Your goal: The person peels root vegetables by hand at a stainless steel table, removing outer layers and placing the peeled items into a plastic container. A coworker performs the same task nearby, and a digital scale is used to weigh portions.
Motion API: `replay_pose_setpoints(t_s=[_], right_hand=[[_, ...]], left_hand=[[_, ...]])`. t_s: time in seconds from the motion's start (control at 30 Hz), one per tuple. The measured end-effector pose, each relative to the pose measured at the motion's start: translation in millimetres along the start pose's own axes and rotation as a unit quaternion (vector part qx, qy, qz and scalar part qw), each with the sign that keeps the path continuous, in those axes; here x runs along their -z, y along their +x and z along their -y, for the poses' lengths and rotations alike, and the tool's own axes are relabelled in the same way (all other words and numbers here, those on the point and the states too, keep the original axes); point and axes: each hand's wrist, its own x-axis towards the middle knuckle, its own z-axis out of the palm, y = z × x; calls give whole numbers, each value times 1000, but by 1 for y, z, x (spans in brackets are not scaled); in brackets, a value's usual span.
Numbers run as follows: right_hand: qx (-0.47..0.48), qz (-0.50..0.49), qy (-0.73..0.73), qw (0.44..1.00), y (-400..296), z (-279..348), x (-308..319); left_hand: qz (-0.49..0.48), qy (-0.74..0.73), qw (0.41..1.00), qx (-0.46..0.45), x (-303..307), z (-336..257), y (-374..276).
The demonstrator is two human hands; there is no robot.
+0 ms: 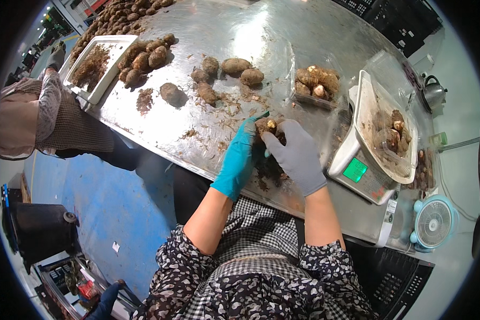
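Note:
My left hand [240, 152], in a teal glove, holds a brown taro corm [265, 125] with a pale cut end above the metal table. My right hand [298, 154], in a grey glove, closes on the same corm from the right, its thumb toward the cut end. The fingers hide much of the corm's underside. Dark peelings [270, 176] lie on the tabletop below my hands. Ahead to the right, a clear plastic box [320, 103] holds several taro corms. Loose unpeeled taros [236, 66] rest beyond my left hand.
A digital scale [346, 176] carries a tray [366, 120] with a clear box of taros. A white tray [122, 46] of scraps stands beside a person [50, 116] at left. Further right are a kettle [434, 94] and a small fan [434, 222]. Black crates [396, 280] stand below.

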Motion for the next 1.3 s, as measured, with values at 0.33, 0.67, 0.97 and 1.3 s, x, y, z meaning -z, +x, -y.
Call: replay_pose_setpoints(t_s=[0.33,0.67,0.97,1.3], right_hand=[[87,-43,51,994,1,-10,-5],[51,-4,17,999,-7,5,-3],[40,-103,8,994,6,-30,-8],[185,-109,-86,973,-4,-5,-7]], left_hand=[[-26,-34,996,75,-1,2,-14],[-44,72,995,-59,-2,4,-9],[25,-105,986,125,-1,-10,-13],[-117,-68,986,100,-20,7,-6]])
